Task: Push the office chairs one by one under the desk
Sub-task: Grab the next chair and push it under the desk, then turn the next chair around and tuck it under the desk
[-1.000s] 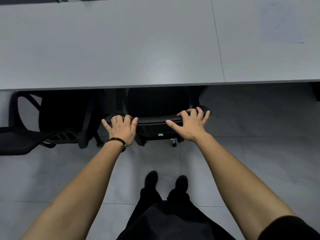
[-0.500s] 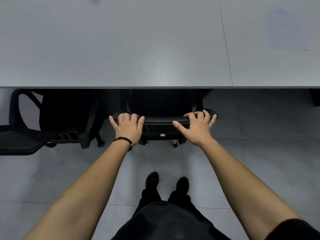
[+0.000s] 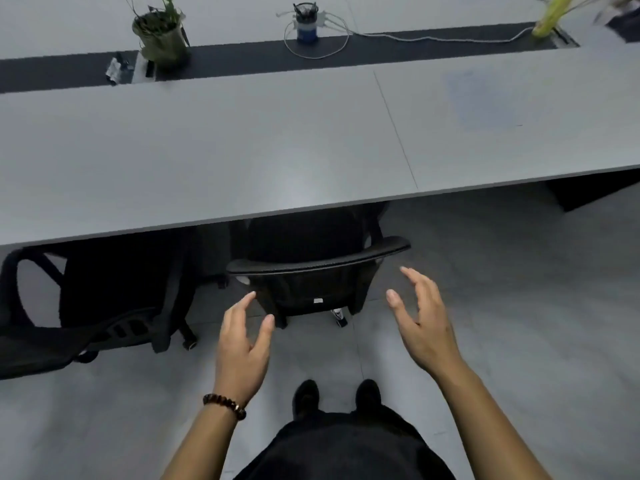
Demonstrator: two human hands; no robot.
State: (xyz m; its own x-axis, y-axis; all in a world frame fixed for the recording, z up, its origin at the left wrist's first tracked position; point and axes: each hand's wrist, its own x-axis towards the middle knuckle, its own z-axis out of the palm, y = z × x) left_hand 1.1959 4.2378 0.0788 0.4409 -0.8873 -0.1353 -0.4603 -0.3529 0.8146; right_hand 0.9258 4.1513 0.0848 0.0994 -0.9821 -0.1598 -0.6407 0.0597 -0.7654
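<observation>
A black office chair (image 3: 318, 265) stands straight ahead with its seat tucked beneath the long grey desk (image 3: 242, 150); only its curved backrest top sticks out past the desk edge. My left hand (image 3: 242, 344) hovers open just short of the backrest's left end, not touching it. My right hand (image 3: 422, 320) floats open to the right of the backrest, also apart from it. A second black chair (image 3: 114, 306) stands at the left, turned sideways, partly under the desk with its backrest out over the floor.
On the desk's far side stand a potted plant (image 3: 161, 36), a pen cup (image 3: 306, 22) with a white cable (image 3: 415, 38), and a yellow-green plant (image 3: 550, 15). A dark desk support (image 3: 588, 192) is at right. My shoes (image 3: 337, 396) stand on the grey tiled floor.
Both hands have come off the chair's backrest and drawn back, fingers spread. The view has tilted up, showing the desk's far side.
</observation>
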